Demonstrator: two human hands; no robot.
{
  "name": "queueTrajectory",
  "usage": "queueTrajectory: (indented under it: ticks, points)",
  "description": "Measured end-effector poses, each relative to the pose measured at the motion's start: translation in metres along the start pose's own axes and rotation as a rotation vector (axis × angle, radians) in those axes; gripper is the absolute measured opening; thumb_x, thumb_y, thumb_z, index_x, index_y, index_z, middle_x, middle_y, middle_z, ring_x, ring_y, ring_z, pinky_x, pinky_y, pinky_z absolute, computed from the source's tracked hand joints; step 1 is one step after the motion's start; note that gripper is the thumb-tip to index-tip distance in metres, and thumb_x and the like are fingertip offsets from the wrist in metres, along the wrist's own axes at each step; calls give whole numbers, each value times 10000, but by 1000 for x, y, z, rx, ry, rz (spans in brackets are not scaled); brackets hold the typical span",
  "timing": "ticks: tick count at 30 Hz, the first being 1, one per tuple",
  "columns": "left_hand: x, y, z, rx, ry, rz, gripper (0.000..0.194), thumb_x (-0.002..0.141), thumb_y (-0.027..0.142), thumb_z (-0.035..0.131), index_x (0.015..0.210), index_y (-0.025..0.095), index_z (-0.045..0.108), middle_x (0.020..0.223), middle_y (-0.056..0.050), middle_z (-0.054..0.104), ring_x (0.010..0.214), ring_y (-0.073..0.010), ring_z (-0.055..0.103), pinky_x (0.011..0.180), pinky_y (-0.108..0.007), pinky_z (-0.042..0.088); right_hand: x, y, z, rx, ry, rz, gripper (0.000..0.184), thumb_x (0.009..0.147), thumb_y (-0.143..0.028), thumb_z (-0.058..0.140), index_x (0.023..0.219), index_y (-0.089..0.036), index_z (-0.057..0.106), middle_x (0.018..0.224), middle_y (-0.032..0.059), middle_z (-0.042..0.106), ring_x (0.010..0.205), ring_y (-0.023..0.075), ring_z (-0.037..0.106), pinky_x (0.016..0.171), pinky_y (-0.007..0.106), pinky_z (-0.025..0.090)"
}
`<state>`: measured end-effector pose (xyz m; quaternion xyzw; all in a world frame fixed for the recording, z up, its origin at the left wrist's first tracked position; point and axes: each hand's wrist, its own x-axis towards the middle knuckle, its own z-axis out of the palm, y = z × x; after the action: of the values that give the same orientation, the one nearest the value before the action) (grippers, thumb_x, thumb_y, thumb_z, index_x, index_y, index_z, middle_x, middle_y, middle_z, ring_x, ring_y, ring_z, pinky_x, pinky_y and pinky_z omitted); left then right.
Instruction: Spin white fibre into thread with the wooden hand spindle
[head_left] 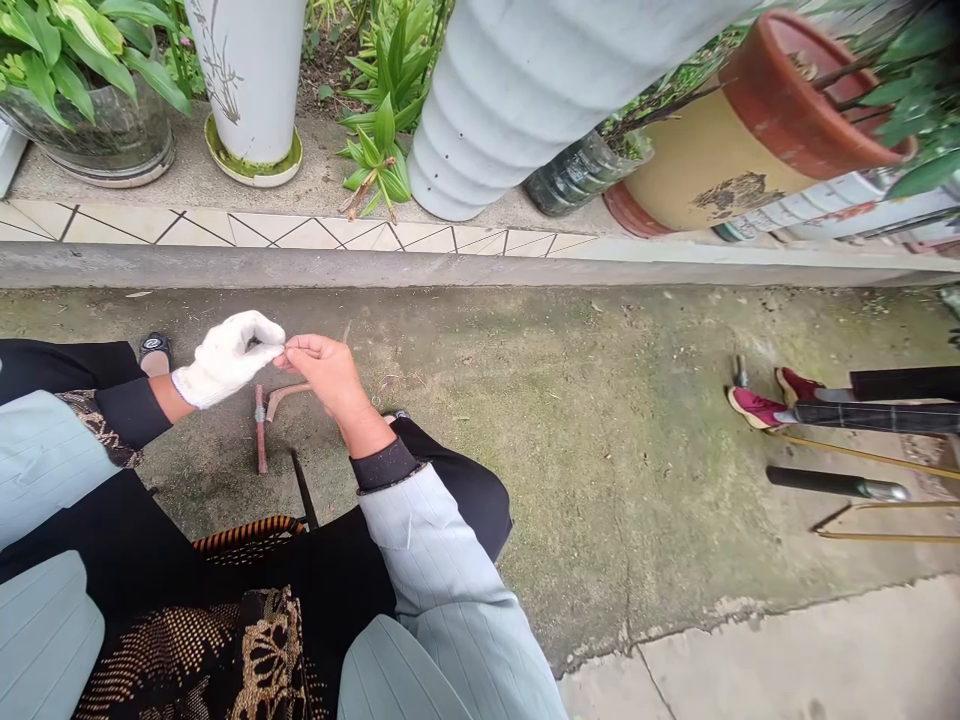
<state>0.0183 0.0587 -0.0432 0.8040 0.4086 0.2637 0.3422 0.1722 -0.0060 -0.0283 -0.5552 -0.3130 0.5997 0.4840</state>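
The fingertips of the white-gloved left hand [225, 358] and the bare right hand [319, 370] meet above the ground. The right thumb and forefinger [300, 347] are pinched closed, and the gloved fingers [266, 333] are curled and nearly touching them. Any item held between them is too small to make out. Directly below the hands, a rust-red rod [260, 435] with a metal collar [259, 413] lies on the concrete [480, 400], with a curved rust-coloured piece [285, 396] just beside it. Neither hand touches either item. A black rod [304, 488] slants just below them, toward a woven orange-and-black stool rim [247, 533] at the person's lap. A sandal [154, 352] shows beyond the left forearm. Well to the right are red shoes [754, 408], black tubes [870, 415] and a thin gold-coloured frame [862, 535]. Beyond the concrete, on a tiled ledge, stand a white vase [247, 80] and a terracotta planter [780, 120].
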Motion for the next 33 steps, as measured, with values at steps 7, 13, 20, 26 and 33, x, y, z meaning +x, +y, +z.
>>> queueTrajectory:
  ticks: [7,13,20,26,33]
  points:
    - [1,9,-4,76,-13,113,170,811,338,564,825,185,638,856,-69,674,779,-184,626,750,-303,498,-2,-5,1,-50,-2,4,67,780,-212,582,744,-167,617,647,-5,681,652,104,646,746,264,524]
    - [7,12,-10,211,-207,189,243,834,351,510,805,170,670,843,-65,667,784,-182,617,730,-281,474,-1,-2,-3,-333,5,-32,86,801,-219,537,762,-180,603,703,-4,701,724,118,660,749,256,506]
    - [6,13,-8,211,-177,128,232,822,371,515,791,203,673,851,-79,668,810,-215,622,760,-313,475,-1,6,1,-422,71,-97,87,826,-229,512,788,-195,583,718,-21,691,710,112,651,762,252,500]
    - [2,12,-4,133,-35,26,202,794,363,567,835,190,664,921,-83,690,858,-214,638,828,-316,486,4,16,11,-69,89,15,120,848,-206,470,781,-186,567,689,-11,666,714,113,672,742,253,527]
    - [2,19,-7,154,-89,-126,200,801,320,570,917,184,659,930,-54,702,851,-211,651,815,-304,493,3,9,-2,-425,54,-140,93,829,-228,511,785,-200,587,756,-17,705,765,118,661,808,261,485]
